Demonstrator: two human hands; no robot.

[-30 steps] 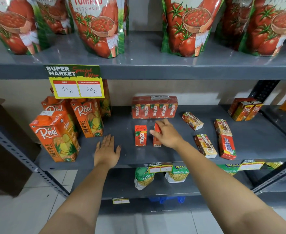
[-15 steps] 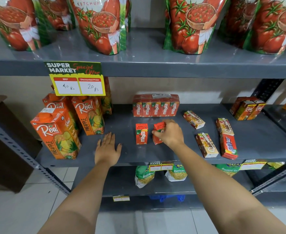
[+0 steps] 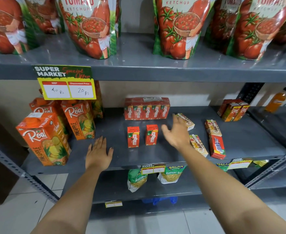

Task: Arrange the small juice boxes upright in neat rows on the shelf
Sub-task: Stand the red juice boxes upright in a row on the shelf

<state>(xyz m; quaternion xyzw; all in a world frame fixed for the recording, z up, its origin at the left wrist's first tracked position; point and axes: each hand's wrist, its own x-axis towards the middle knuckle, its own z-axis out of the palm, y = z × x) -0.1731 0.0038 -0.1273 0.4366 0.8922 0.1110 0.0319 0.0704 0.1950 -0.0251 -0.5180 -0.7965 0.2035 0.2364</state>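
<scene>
Two small red Maaza juice boxes stand upright side by side on the grey middle shelf (image 3: 115, 159), the left box (image 3: 133, 136) and the right box (image 3: 151, 135). Behind them sits a shrink-wrapped pack of Maaza boxes (image 3: 146, 108). Several small boxes lie flat to the right: one at the back (image 3: 187, 121), one nearer (image 3: 199, 146), a yellow one (image 3: 212, 127) and a red one (image 3: 217, 146). My right hand (image 3: 177, 133) hovers open just right of the standing pair, holding nothing. My left hand (image 3: 99, 153) rests flat on the shelf front.
Large Real pineapple cartons (image 3: 45, 139) stand at the shelf's left. Small Real boxes (image 3: 234, 110) stand at the far right back. Ketchup pouches (image 3: 91, 26) fill the shelf above, with a price tag (image 3: 65, 82) hanging from its edge. Snack bags (image 3: 137, 179) lie below.
My right hand stood the second Maaza box upright beside the first, let it go, and moved right with fingers spread. My left hand stayed flat on the shelf.
</scene>
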